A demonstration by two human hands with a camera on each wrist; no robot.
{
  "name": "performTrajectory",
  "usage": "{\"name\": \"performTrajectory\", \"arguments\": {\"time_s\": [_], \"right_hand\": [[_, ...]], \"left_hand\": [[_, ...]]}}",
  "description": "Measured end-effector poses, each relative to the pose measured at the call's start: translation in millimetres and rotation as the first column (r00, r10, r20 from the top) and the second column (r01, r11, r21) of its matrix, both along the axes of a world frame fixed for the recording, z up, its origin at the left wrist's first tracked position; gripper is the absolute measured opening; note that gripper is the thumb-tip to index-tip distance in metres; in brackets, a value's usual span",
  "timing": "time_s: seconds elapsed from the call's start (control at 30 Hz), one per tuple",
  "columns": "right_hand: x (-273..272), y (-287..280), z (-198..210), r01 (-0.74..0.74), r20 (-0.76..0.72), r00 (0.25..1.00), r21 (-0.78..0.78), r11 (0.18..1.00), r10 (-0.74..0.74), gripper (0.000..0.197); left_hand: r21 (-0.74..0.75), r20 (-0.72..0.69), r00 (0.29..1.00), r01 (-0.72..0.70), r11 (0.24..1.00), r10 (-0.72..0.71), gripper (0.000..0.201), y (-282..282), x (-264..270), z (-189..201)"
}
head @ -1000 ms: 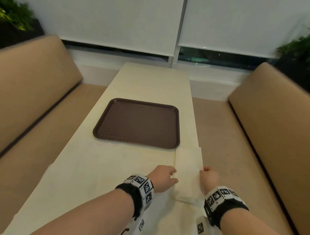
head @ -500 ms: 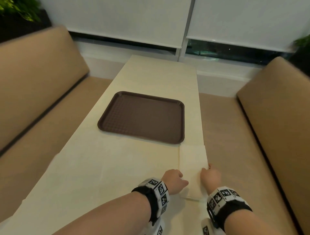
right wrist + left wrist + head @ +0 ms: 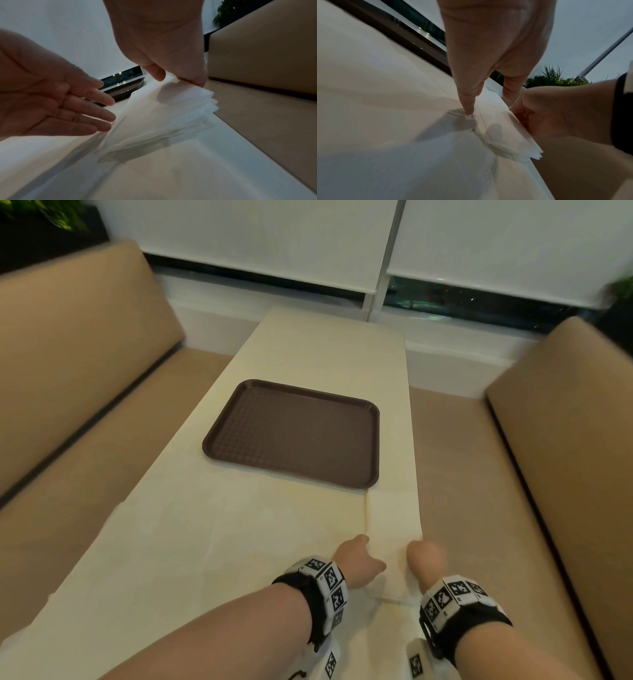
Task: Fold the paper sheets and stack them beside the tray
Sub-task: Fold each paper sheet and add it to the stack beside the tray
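A stack of folded white paper sheets [image 3: 390, 522] lies at the table's right edge, just in front of the brown tray [image 3: 291, 440]. My left hand [image 3: 356, 559] has straight fingers, and its fingertips [image 3: 469, 108] press against the stack's left edge [image 3: 505, 135]. My right hand [image 3: 426, 559] pinches the stack's right edge [image 3: 163, 115] between thumb and fingers [image 3: 178, 79]. In the right wrist view my left hand [image 3: 68, 105] shows an open palm beside the stack. The stack's layers fan out slightly at the near corner.
A large flat paper sheet [image 3: 154, 559] covers the near part of the cream table [image 3: 325, 347] and overhangs its left side. Tan bench seats [image 3: 548, 474] flank the table on both sides. Window blinds and plants are at the back.
Both hands stay at the two sides of the folded stack. The stack has barely shifted in front of the tray. My head view has moved a little.
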State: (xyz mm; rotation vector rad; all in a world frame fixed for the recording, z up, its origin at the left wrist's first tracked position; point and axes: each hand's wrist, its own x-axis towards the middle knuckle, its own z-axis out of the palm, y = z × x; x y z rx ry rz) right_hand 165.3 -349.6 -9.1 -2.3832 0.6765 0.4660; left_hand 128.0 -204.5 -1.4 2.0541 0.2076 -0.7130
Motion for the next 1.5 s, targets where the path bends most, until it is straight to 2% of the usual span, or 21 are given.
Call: {"name": "performTrajectory", "arguments": {"time_s": [0.1,0.17,0.23,0.3,0.4,0.5,0.57,0.63,0.7,0.87,0.93,1.0,1.1,1.23,1.27,1.33,1.37,1.43,1.5], "right_hand": [[-1.0,-0.8,3.4,0.074,0.07,0.995,0.032,0.997,-0.076,0.038],[-2.6,2.5,14.1,0.081,0.146,0.986,-0.009,0.997,-0.079,0.046],[-7.1,12.2,30.7,-0.001,0.222,0.975,-0.051,0.999,0.013,0.047],[-11.9,31.7,46.8,-0.167,0.265,0.946,-0.095,0.981,0.187,0.04],[-18.8,70.4,55.4,-0.422,0.159,0.875,-0.209,0.882,0.457,0.034],[-31.1,104.3,48.6,-0.608,-0.002,0.776,-0.27,0.747,0.631,0.036],[-38.2,120.9,37.3,-0.679,-0.1,0.727,-0.256,0.688,0.679,0.038],[-41.5,133.3,24.0,-0.694,-0.182,0.719,-0.214,0.687,0.67,0.039],[-41.8,141.6,14.0,-0.669,-0.202,0.742,-0.174,0.722,0.639,0.041],[-39.9,154.2,1.6,-0.524,-0.135,0.848,-0.075,0.848,0.512,0.056],[-39.7,156.1,0.4,-0.486,-0.135,0.868,-0.04,0.873,0.477,0.06],[-40.3,156.0,1.4,-0.481,-0.136,0.872,-0.054,0.875,0.471,0.064],[-40.6,154.7,7.6,-0.496,-0.098,0.868,-0.094,0.863,0.487,0.068],[-37.1,152.5,21.7,-0.506,0.031,0.863,0.041,0.862,0.505,0.061],[-35.9,152.7,25.5,-0.519,0.053,0.855,0.084,0.851,0.516,0.055],[-34.5,154.6,32.2,-0.539,0.12,0.842,0.136,0.831,0.526,0.023],[-34.3,156.0,35.9,-0.535,0.161,0.844,0.165,0.829,0.512,0.019],[-33.1,157.6,40.9,-0.487,0.227,0.869,0.237,0.84,0.44,0.04],[-32.6,158.7,49.3,-0.409,0.3,0.899,0.316,0.856,0.319,0.039]], "left_hand": [[-0.045,0.071,0.996,-0.059,0.997,0.062,0.06,14.7,3.8,9.2],[-0.062,0.159,0.98,-0.113,0.992,0.121,0.049,37.3,8.6,21.0],[-0.048,0.245,0.954,-0.169,0.984,0.176,0.039,70.1,13.2,31.6],[0.004,0.296,0.933,-0.214,0.977,0.203,0.033,108.3,15.4,37.6],[0.212,0.296,0.945,-0.208,0.955,0.14,0.031,162.1,12.8,33.8],[0.486,0.176,0.983,-0.047,0.873,-0.045,0.038,197.4,2.3,20.4],[0.568,0.058,0.988,0.086,0.818,-0.144,0.047,208.5,-8.4,12.9],[0.596,-0.011,0.976,0.182,0.782,-0.219,0.058,211.1,-19.4,6.5],[0.631,-0.003,0.961,0.217,0.745,-0.277,0.061,210.0,-26.7,1.4],[0.659,0.008,0.952,0.225,0.718,-0.306,0.063,207.7,-29.0,-5.9],[0.7,0.001,0.946,0.23,0.676,-0.323,0.057,207.4,-26.6,-1.6],[0.71,-0.001,0.939,0.243,0.661,-0.344,0.036,208.6,-23.0,4.4],[0.641,0.036,0.95,0.217,0.737,-0.31,0.011,219.5,-15.9,17.6],[0.451,0.164,0.948,0.174,0.875,-0.273,0.027,242.1,0.1,37.4],[0.419,0.202,0.945,0.155,0.895,-0.258,0.027,245.5,3.2,43.9],[0.383,0.266,0.937,0.114,0.917,-0.228,0.021,248.5,9.5,53.3],[0.379,0.294,0.93,0.1,0.92,-0.222,0.019,248.3,11.7,56.4],[0.377,0.303,0.927,0.097,0.921,-0.222,0.02,246.9,13.9,57.8],[0.391,0.27,0.936,0.11,0.914,-0.228,0.041,245.2,11.2,53.9]]}}
